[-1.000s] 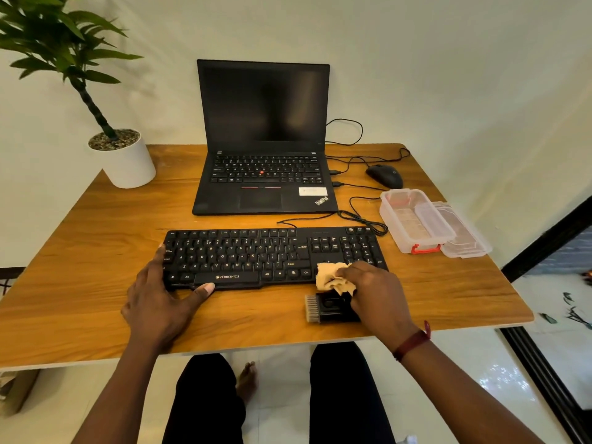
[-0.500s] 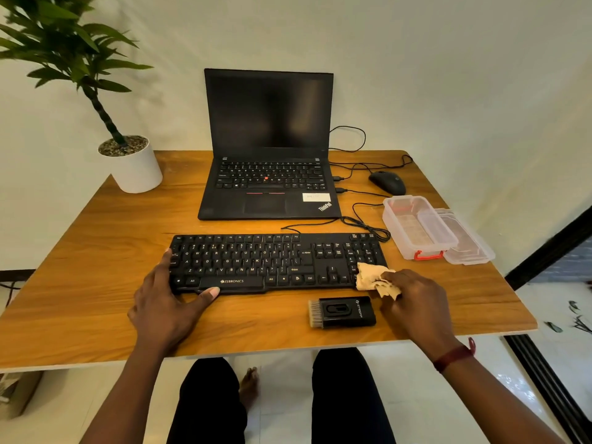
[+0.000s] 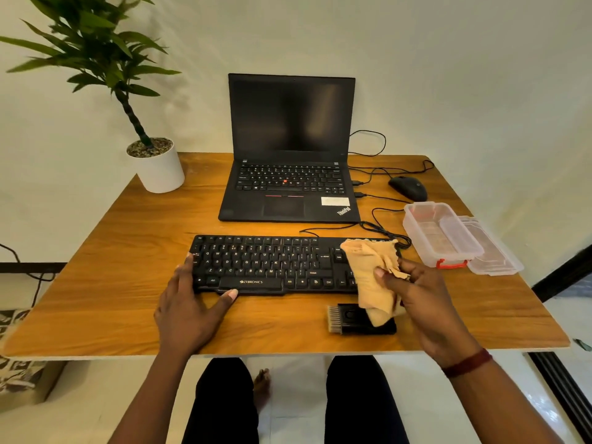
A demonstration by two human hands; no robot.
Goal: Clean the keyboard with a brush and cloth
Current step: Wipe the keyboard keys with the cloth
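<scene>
A black keyboard lies across the middle of the wooden table. My left hand rests at its front left corner, thumb along the front edge and fingers on the left end. My right hand pinches a tan cloth and holds it raised over the keyboard's right end, hiding the number pad. A black brush with pale bristles on its left lies on the table in front of the keyboard, partly under the hanging cloth.
An open black laptop stands behind the keyboard. A black mouse and cables lie at the back right. A clear plastic box with its lid beside it sits at the right. A potted plant stands at the back left.
My right hand has lifted the cloth off the keyboard's right end, and the cloth now hangs unfolded over it. My left hand stays at the front left corner. The view has shifted.
</scene>
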